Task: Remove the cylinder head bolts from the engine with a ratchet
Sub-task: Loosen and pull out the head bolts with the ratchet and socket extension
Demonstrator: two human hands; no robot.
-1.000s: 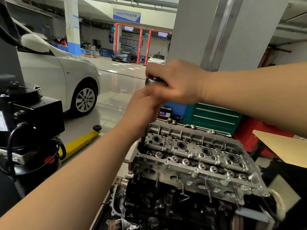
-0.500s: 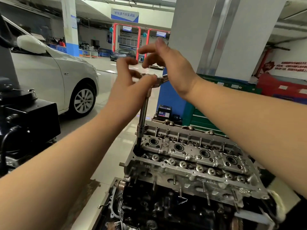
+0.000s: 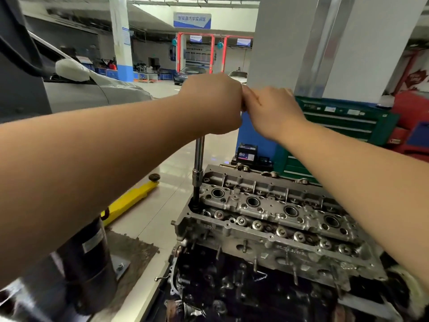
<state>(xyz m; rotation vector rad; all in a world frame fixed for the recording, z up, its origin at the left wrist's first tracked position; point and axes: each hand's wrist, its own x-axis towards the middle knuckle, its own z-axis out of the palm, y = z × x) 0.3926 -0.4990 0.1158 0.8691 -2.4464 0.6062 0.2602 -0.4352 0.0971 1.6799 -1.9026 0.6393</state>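
In the middle of the frame the left hand (image 3: pixel 212 105) grips the ratchet (image 3: pixel 199 163) top and the right hand (image 3: pixel 272 110) touches it, fingers hidden, so a cylinder head (image 3: pixel 267 212) corner bolt seems under loosening, next needing steady turning.

blue sign (image 3: pixel 192 20): white Chinese characters, too blurred to read with confidence | battery (image 3: pixel 247 155): label with small print, illegible | black cylinder (image 3: pixel 92 245): pale label, unreadable | green cabinet (image 3: pixel 343 117): stickers on top edge, text too small | red panel (image 3: pixel 415 80): white marks, unreadable
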